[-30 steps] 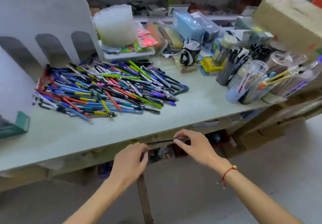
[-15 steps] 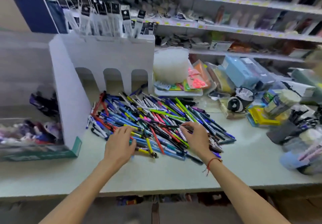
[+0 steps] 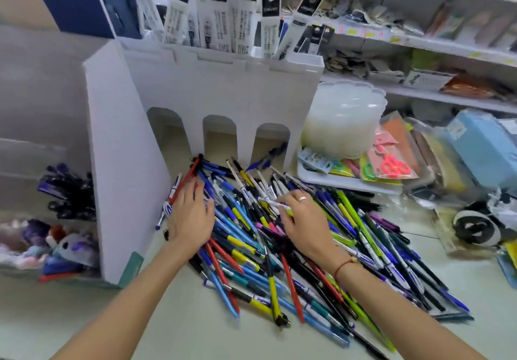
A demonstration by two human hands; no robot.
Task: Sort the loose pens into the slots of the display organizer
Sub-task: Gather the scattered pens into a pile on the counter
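Note:
A large heap of loose pens in blue, red, yellow, green and black covers the counter. Behind it stands the white display organizer with three arched slots at its foot; one blue pen lies in the right-hand slot. My left hand rests flat on the heap's left side, fingers spread toward the slots. My right hand hovers over the middle of the heap and pinches a white pen between fingertips and thumb.
Packaged pens stand in the organizer's top. A clear box of dark pens sits left of its side wall. A stack of white plastic trays, scissors packs and shop shelves crowd the right and back.
The view has drawn closer to the heap and organizer. Both hands moved from the counter's front edge onto the pens; my right hand now pinches a white pen.

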